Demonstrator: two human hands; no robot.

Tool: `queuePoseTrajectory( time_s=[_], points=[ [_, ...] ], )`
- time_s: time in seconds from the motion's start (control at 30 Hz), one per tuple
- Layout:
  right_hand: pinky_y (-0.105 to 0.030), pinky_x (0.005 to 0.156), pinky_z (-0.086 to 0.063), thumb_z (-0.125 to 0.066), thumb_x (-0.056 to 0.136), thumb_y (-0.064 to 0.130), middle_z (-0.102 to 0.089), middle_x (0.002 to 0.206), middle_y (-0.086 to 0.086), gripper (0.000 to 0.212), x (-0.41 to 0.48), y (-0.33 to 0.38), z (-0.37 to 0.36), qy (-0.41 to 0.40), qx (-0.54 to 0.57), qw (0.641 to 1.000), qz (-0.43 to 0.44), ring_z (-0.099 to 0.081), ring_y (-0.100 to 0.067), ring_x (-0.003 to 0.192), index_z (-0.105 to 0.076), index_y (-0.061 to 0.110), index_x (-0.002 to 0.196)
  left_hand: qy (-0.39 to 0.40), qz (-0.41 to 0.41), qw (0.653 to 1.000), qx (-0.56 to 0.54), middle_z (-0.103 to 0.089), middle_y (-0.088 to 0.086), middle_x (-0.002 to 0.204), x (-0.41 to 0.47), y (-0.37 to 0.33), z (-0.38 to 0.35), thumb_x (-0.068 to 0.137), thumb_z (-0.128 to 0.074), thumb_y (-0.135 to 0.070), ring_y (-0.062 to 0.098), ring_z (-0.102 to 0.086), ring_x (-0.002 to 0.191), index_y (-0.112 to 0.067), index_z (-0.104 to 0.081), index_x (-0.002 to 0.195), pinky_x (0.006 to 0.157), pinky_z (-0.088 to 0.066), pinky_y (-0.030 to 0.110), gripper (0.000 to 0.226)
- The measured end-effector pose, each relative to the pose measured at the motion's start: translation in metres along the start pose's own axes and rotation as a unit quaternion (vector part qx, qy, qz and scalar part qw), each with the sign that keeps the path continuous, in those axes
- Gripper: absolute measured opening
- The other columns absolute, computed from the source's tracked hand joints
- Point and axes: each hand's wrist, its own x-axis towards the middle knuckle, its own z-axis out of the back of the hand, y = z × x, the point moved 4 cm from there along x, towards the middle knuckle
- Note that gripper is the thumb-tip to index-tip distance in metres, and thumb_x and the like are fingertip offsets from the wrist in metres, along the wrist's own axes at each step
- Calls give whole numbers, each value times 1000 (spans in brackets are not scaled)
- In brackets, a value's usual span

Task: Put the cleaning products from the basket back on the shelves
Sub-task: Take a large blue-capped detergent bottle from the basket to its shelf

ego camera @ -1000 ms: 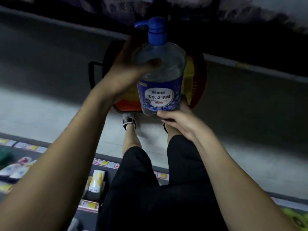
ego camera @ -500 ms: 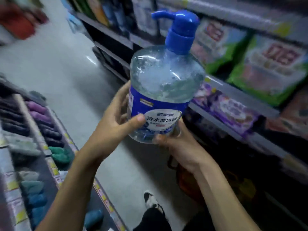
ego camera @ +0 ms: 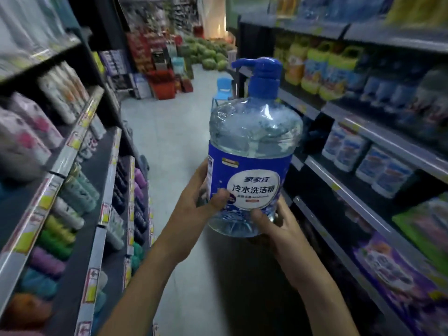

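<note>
A large clear dish-soap bottle with a blue pump top and a blue label is upright in the middle of the view, held at chest height. My left hand grips its lower left side, thumb across the label. My right hand cups its base from below on the right. The basket is out of view. Shelves of cleaning products run along the right, with blue tubs, yellow-green jugs and bagged refills.
Shelves with bottles and rolled cloths line the left side. The grey aisle floor runs ahead between both racks. A small blue chair, red crates and a heap of watermelons stand at the far end.
The view has swung up from the floor and basket to look down the aisle. The bottle came up with both hands; my left hand slid from its shoulder down to the label.
</note>
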Motion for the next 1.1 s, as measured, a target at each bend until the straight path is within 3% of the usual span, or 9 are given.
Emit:
queuePoseTrajectory(
  time_s=[0.13,0.27,0.37,0.47,0.57,0.73,0.9,1.0,1.1],
  points=[
    [-28,87,-59,-82,56,68,-69,126,9,93,67,21,-10,23,-55,998,15,-68,-11,111,-50,33,136,-7,-25,1000,4,-61,-1,137,54,-10,31,78,-73,-56,22,-58,127,-45,-47,136,96,-55,39,65],
    [-40,84,-61,-81,62,56,-71,123,6,79,148,26,-14,36,-57,997,35,-70,-18,108,-53,33,133,-21,-59,998,14,-61,1,138,118,-17,62,77,-74,-57,25,-58,127,-42,-48,138,96,-54,44,68],
    [-27,66,-57,-77,64,49,-74,116,3,70,209,30,-15,51,-39,997,52,-72,-18,98,-55,31,129,-29,-72,997,20,-63,0,135,167,-19,81,76,-75,-56,24,-61,124,-46,-52,133,92,-56,37,63],
    [-34,78,-61,-79,65,49,-74,116,5,66,271,36,-11,59,-52,995,58,-72,-14,100,-57,33,125,-38,-76,996,24,-65,-2,133,218,-19,100,76,-76,-54,22,-63,121,-49,-56,130,89,-57,32,57],
    [-27,62,-55,-78,68,54,-75,110,8,51,332,41,-10,83,-95,990,60,-71,-9,83,-60,45,115,-63,-82,994,39,-66,-3,131,265,-16,120,80,-73,-49,20,-64,119,-41,-52,136,83,-58,29,60],
    [-21,61,-49,-77,70,56,-75,109,10,53,421,27,-19,98,-136,985,38,-66,-2,73,-60,43,118,-111,-58,989,76,-71,-11,117,326,2,165,86,-52,-26,7,-71,95,-40,-46,135,53,-52,13,51],
    [-19,60,-48,-73,64,68,-74,107,16,58,515,15,-40,113,-185,976,32,-63,1,67,-58,46,116,-126,-38,988,78,-73,-3,110,395,19,223,84,-53,-27,-4,-65,57,-45,-48,126,44,-45,8,46],
    [-19,57,-48,-75,71,59,-75,101,14,49,576,7,-59,95,-202,974,45,-62,1,62,-59,45,116,-101,-71,990,71,-64,3,132,450,31,269,90,-63,-43,10,-72,100,-35,-44,141,75,-60,26,55],
    [-27,62,-55,-76,78,53,-75,105,13,42,631,5,-72,73,-206,975,42,-65,-6,70,-59,47,116,-76,-72,994,45,-59,3,139,503,42,312,86,-68,-51,28,-58,127,-33,-41,145,97,-53,49,67]
  ],
)
